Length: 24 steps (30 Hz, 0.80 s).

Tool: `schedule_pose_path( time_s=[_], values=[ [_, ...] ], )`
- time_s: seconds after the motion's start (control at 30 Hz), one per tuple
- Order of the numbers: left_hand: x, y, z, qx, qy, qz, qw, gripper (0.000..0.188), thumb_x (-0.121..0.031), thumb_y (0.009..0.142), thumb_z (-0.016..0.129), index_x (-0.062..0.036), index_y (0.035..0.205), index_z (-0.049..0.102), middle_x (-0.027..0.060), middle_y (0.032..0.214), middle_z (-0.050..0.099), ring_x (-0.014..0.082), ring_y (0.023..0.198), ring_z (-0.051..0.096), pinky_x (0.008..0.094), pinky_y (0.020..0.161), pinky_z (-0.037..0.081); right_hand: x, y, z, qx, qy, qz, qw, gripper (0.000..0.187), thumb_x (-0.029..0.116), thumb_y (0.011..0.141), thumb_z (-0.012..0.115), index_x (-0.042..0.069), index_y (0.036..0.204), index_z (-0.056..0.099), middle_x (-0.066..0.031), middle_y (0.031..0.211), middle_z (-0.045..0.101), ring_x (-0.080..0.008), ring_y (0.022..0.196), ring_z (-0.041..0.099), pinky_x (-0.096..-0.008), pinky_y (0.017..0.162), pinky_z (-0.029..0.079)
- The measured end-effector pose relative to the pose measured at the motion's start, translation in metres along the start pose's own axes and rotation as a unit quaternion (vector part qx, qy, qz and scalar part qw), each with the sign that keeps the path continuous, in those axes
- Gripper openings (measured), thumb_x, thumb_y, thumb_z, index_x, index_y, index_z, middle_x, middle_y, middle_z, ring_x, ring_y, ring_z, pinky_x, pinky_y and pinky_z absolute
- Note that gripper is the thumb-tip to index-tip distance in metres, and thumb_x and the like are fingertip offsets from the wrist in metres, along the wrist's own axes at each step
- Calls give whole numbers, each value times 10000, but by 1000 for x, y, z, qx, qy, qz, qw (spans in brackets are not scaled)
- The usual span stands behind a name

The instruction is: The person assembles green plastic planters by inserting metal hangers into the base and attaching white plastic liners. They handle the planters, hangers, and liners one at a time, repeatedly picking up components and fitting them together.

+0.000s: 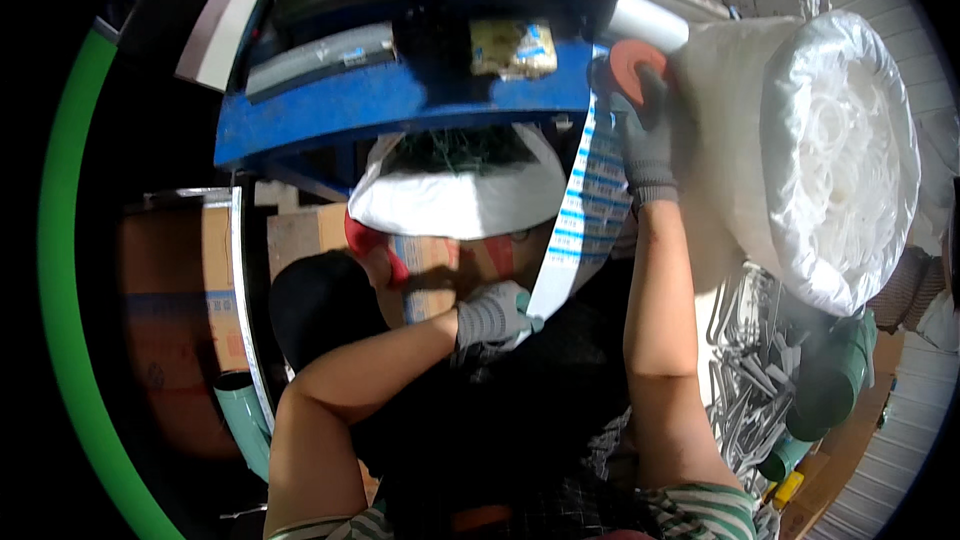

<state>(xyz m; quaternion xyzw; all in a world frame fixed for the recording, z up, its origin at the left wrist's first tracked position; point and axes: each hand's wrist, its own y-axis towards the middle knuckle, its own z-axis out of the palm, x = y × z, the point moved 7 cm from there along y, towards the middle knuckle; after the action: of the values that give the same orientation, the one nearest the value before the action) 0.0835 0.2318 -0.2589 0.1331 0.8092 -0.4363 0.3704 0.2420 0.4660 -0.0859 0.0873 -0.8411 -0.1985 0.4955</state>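
A long white strip with blue printed bands runs slantwise from beside the blue table down to my lap. At its lower end my left hand, in a grey glove with green fingertips, is closed on the strip. My right hand, also in a grey glove, reaches up to the table's right corner. Its fingers are round an orange-red disc, next to the strip's upper end. Whether the strip is joined to the disc cannot be made out.
Ahead stands a blue table with a grey bar and a yellowish block. Under it sits a white sack with dark green strands. A large white sack of clear rings and metal hooks are at right.
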Motion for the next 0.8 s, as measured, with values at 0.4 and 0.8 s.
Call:
schedule_pose_path(
  time_s=[0.4, 0.8],
  values=[
    [1, -4, -7, -7, 97, 3, 995, 596, -575, 939, 666, -21, 1137, 762, 211, 1117, 746, 343, 1071, 716, 453, 958, 551, 99, -160, 60, 521, -404, -330, 676, 340, 315, 865, 729, 144, 1158, 744, -76, 1130, 712, -295, 1253, 600, -662, 1252, 174],
    [-32, -52, -76, -431, -152, 160, 875, 282, -282, 978, 685, -19, 1081, 675, 193, 1000, 716, 355, 944, 707, 423, 823, 559, 117, -128, 42, 469, -363, -288, 752, 100, 221, 911, 676, 164, 980, 720, -73, 985, 719, -292, 1091, 675, -557, 1220, 306]
  ],
)
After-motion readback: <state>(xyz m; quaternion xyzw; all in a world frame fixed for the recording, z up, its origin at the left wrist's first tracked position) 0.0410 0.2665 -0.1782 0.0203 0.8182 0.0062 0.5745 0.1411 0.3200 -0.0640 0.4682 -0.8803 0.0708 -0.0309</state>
